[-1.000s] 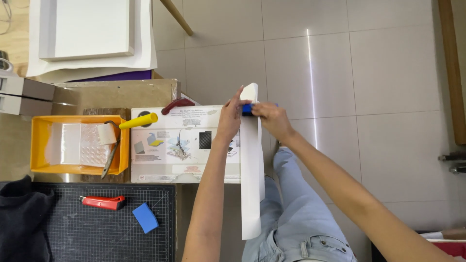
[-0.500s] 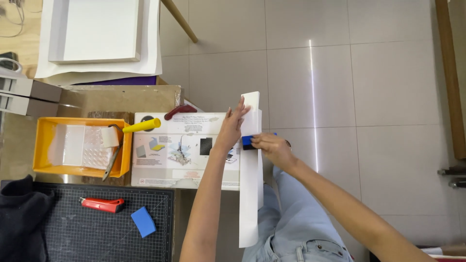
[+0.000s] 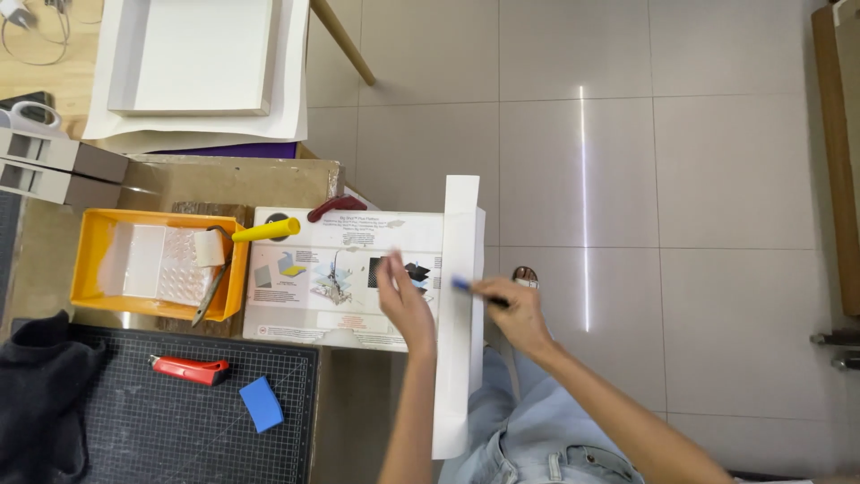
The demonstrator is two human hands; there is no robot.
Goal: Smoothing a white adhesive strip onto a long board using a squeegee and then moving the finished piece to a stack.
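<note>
R hand (image 3: 520,309), fingers clamped on blue tool (image 3: 463,286), has slid down white strip (image 3: 459,314) vs 1 s ago; L hand (image 3: 403,300) flat, fingers apart, steadying it.

Long white strip (image 3: 458,314), blue-tipped tool (image 3: 475,290) across it

bare floor tiles (image 3: 663,179) rightward, yellow tray (image 3: 90,269) crowding left
</note>
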